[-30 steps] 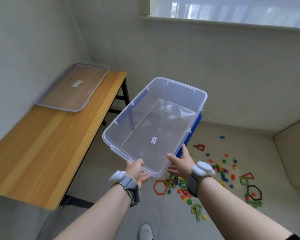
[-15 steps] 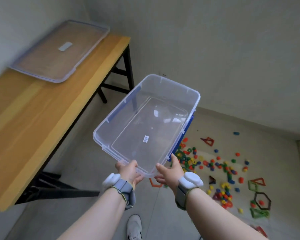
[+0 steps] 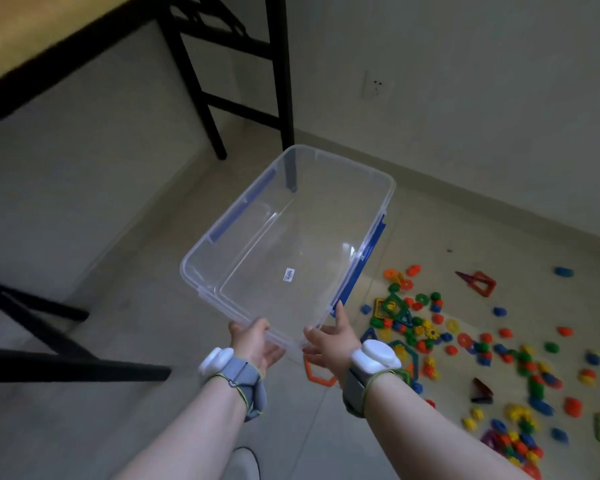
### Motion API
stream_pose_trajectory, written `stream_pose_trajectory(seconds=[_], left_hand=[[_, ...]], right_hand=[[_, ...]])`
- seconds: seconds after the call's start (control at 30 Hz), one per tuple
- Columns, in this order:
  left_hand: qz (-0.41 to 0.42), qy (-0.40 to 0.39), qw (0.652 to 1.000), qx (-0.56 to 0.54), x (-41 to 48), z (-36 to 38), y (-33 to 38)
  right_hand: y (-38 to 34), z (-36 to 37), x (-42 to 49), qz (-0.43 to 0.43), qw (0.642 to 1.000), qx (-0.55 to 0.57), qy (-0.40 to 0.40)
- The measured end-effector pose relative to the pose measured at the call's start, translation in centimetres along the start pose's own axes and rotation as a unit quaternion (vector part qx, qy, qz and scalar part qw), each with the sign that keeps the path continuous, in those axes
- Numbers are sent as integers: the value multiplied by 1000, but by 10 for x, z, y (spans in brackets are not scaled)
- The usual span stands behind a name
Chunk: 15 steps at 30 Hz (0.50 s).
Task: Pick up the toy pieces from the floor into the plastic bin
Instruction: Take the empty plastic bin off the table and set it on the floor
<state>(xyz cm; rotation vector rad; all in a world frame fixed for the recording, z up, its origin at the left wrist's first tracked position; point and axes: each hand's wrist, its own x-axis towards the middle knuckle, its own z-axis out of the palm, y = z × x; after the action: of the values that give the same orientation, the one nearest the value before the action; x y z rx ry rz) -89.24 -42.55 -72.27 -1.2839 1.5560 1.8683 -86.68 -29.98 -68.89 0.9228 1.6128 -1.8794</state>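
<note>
Left hand point(image 3: 253, 341), right hand point(image 3: 329, 341) grasping near rim of clear plastic bin point(image 3: 222, 282); toy pieces point(image 3: 482, 348) scattered on floor.

View is tipping downward: window and lid are dropping out of frame, and the table point(image 3: 32, 39) is sliding to the upper left corner, its black legs point(image 3: 194, 81) now showing. Plastic bin point(image 3: 288, 237) is coming lower, closer over the floor point(image 3: 118, 341), held out by left hand point(image 3: 253, 342) and right hand point(image 3: 329, 341) at its near rim. More toy pieces point(image 3: 482, 341) are coming into sight at right.
</note>
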Motion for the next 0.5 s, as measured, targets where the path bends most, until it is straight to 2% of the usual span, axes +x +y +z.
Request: stream_pose_trajectory(seconds=[0.17, 0.3, 0.5], left_hand=[[5, 5, 1000, -11, 85, 9, -46], [19, 6, 999, -28, 159, 16, -78], [44, -9, 999, -12, 229, 20, -107]], right_hand=[[49, -4, 70, 6, 1000, -22, 14], [91, -4, 138, 9, 1000, 3, 21], [137, -7, 198, -24, 1000, -1, 13]])
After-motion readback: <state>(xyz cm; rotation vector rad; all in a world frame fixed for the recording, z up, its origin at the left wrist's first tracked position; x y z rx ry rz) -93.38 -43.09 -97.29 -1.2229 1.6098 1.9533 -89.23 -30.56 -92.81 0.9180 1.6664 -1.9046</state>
